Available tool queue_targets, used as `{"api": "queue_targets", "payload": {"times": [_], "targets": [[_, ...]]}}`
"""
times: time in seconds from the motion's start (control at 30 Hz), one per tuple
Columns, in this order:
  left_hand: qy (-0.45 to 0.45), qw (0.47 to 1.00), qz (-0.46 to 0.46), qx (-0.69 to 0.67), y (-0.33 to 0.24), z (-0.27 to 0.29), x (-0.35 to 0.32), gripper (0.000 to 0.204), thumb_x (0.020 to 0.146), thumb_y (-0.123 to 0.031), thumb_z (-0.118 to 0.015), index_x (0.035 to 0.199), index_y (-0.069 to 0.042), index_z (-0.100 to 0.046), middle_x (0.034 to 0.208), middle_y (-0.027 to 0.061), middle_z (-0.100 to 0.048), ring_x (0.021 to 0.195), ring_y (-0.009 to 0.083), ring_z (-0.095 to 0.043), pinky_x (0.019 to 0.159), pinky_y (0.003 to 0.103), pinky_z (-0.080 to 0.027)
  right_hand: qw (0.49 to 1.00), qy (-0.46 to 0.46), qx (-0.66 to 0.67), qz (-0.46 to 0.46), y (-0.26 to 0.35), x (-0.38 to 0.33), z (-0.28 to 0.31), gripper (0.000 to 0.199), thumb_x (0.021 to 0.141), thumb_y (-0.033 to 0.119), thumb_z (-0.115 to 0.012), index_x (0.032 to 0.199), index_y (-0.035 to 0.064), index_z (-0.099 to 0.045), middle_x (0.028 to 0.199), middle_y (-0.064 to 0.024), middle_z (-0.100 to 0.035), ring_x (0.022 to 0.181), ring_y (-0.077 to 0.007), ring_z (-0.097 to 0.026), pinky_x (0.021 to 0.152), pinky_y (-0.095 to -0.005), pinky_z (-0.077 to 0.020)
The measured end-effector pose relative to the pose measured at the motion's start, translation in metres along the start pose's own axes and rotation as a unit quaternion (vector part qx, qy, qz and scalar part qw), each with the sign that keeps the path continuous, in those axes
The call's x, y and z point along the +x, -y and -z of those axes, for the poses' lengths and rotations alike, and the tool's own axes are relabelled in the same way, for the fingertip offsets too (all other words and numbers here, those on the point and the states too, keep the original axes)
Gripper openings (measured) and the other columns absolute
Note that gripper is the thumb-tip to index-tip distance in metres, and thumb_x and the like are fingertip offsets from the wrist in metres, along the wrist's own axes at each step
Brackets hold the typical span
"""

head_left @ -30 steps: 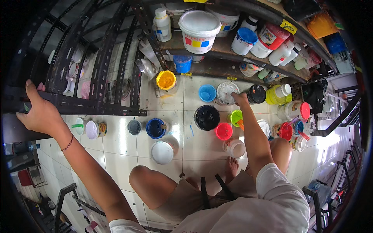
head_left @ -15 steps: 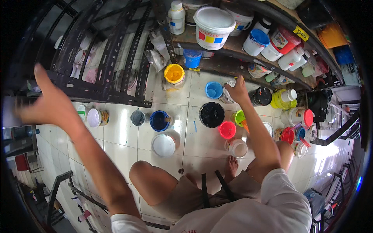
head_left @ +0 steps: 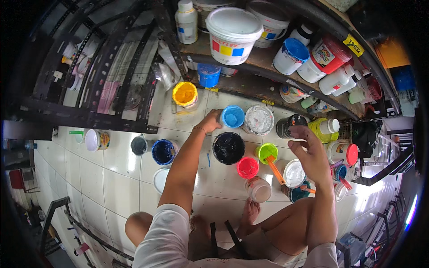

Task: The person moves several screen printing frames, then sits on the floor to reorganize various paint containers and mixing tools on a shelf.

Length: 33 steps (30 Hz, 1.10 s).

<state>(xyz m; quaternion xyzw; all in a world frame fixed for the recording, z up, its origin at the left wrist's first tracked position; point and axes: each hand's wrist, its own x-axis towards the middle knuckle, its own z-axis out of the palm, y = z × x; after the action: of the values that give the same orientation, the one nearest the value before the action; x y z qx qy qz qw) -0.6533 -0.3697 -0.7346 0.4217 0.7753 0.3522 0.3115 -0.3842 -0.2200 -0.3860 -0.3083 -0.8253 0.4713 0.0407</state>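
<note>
My left hand [head_left: 210,120] is at the near-left side of a small tub of light blue paint [head_left: 233,117]; its fingers curl against the wall, partly hidden. To the right of that stands a white-crusted round tub [head_left: 259,119]. My right hand [head_left: 308,145] is raised with thumb and fingers apart and nothing between them, in front of a black tub [head_left: 290,126]. Between my arms are a tub of black paint [head_left: 228,148], a red-pink one [head_left: 247,168], and a lime green one [head_left: 267,152] with an orange spatula [head_left: 275,170] leaning in it.
A shelf [head_left: 250,62] holding buckets and bottles runs along the far side. A yellow paint tub [head_left: 185,94] stands by the black metal rack [head_left: 85,114]. Dark blue [head_left: 164,152] and grey [head_left: 139,145] tubs sit left of my left arm. More tubs crowd the right, including a red-lidded one [head_left: 351,154].
My left hand has swung in from the far left to the light blue tub. My right hand has moved away from the white-crusted tub, to the right and nearer me. The view has shifted.
</note>
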Motion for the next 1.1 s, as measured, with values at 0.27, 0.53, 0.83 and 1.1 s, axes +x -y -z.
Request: {"api": "queue_targets", "payload": {"times": [0.27, 0.53, 0.83, 1.1], "targets": [[-0.035, 0.992, -0.081, -0.091, 0.009, -0.025, 0.021, 0.066, 0.062, -0.025, -0.084, 0.12, -0.006, -0.06, 0.12, 0.0174, -0.058, 0.113, 0.0323, -0.053, 0.1, 0.038, -0.043, 1.0, 0.019, -0.002, 0.004, 0.005, -0.001, 0.003, 0.039, 0.086, 0.015, -0.066, 0.12, -0.0002, -0.055, 0.115, -0.0167, -0.061, 0.108, -0.0259, -0.058, 0.089, -0.0364, -0.048], [-0.152, 0.924, 0.063, -0.345, -0.019, -0.01, -0.029, 0.042, 0.078, -0.016, -0.074, 0.116, -0.003, -0.063, 0.113, 0.0061, -0.066, 0.102, 0.0151, -0.061, 0.091, 0.031, -0.047, 0.995, 0.031, -0.008, 0.091, 0.025, 0.013, -0.007, 0.038, 0.083, 0.018, -0.068, 0.115, -0.0004, -0.057, 0.112, -0.0176, -0.061, 0.101, -0.0289, -0.062, 0.083, -0.0366, -0.0507], [-0.216, 0.739, -0.026, -0.637, -0.178, 0.073, -0.086, 0.051, 0.087, -0.007, -0.064, 0.133, -0.014, -0.044, 0.128, 0.0037, -0.054, 0.118, 0.0213, -0.052, 0.098, 0.044, -0.044, 0.985, 0.009, -0.035, 0.17, 0.072, 0.027, 0.006, 0.041, 0.083, 0.023, -0.068, 0.115, -0.0008, -0.056, 0.113, -0.0187, -0.061, 0.102, -0.0309, -0.062, 0.082, -0.0387, -0.0516], [-0.16, 0.757, -0.199, -0.601, -0.392, 0.251, -0.15, 0.038, 0.094, -0.018, -0.058, 0.13, -0.011, -0.046, 0.13, 0.0072, -0.054, 0.117, 0.0232, -0.055, 0.097, 0.048, -0.047, 0.977, 0.006, -0.034, 0.21, 0.081, 0.041, 0.005, 0.043, 0.081, 0.025, -0.067, 0.113, -0.0025, -0.058, 0.112, -0.0218, -0.062, 0.101, -0.0326, -0.063, 0.086, -0.0396, -0.0499]]}}
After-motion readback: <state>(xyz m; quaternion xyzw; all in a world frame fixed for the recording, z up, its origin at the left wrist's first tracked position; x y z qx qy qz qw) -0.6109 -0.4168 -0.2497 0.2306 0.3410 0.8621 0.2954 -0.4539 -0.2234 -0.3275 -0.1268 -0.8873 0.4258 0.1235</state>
